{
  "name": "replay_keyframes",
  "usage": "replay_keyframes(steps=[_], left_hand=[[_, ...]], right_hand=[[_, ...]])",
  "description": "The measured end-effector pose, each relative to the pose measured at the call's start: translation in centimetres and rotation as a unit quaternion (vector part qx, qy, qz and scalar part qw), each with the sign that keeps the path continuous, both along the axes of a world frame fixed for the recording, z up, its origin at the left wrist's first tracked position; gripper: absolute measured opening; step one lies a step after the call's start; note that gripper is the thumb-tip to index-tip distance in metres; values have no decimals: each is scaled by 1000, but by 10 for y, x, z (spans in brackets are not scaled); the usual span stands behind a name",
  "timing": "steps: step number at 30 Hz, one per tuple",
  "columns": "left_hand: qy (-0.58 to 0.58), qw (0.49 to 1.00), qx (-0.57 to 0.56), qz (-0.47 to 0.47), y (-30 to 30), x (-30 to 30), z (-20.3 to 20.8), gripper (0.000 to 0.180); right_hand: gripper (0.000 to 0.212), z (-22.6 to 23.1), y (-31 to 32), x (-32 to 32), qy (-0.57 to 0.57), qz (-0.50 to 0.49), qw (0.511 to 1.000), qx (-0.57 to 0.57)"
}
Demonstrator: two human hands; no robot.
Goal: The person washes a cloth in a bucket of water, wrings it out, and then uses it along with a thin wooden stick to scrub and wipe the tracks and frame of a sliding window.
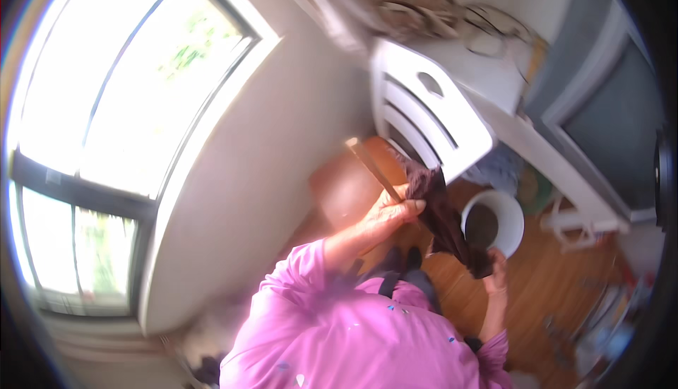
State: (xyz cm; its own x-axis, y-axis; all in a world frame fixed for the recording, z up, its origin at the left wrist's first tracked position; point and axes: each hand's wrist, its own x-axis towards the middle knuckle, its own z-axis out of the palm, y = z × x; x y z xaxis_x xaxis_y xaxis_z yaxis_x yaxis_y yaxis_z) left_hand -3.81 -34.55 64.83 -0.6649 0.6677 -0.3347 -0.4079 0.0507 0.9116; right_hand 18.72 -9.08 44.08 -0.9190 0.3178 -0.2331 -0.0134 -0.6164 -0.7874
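Note:
My left hand is closed around a flat wooden stick, which slants up and away to the left. The same hand also grips one part of a dark brown cloth, bunched near its thumb. The cloth hangs stretched down to the right, and its lower end is pinched in my right hand. Whether the cloth is a garment, I cannot tell. Just beyond the cloth a white chair shows its slatted back, and a white bucket stands on the floor near my right hand.
A brown rounded surface lies beyond my left hand. At the back, a white table carries bunched fabric and cables. A large window fills the left wall. Clutter covers the floor at the lower right.

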Motion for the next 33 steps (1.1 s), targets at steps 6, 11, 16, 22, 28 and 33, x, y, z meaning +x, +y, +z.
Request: replay_keyframes(steps=[6,11,16,22,28,33], left_hand=[[80,990,112,-34,-77,6,1,33],[180,961,204,-43,-128,22,-16,41],[223,963,151,31,-211,41,13,50],[181,964,95,172,-348,52,50,38],[411,823,-263,291,-470,52,20,22],[412,791,-341,297,-527,64,-2,20]], right_hand=[[16,34,-8,-76,-126,289,947,59],[84,131,-94,-197,89,399,893,190],[52,187,-241,-269,235,687,615,308],[30,197,-354,-283,212,681,645,272],[52,187,-449,-292,208,708,515,436],[53,175,-509,-295,46,829,418,370]])
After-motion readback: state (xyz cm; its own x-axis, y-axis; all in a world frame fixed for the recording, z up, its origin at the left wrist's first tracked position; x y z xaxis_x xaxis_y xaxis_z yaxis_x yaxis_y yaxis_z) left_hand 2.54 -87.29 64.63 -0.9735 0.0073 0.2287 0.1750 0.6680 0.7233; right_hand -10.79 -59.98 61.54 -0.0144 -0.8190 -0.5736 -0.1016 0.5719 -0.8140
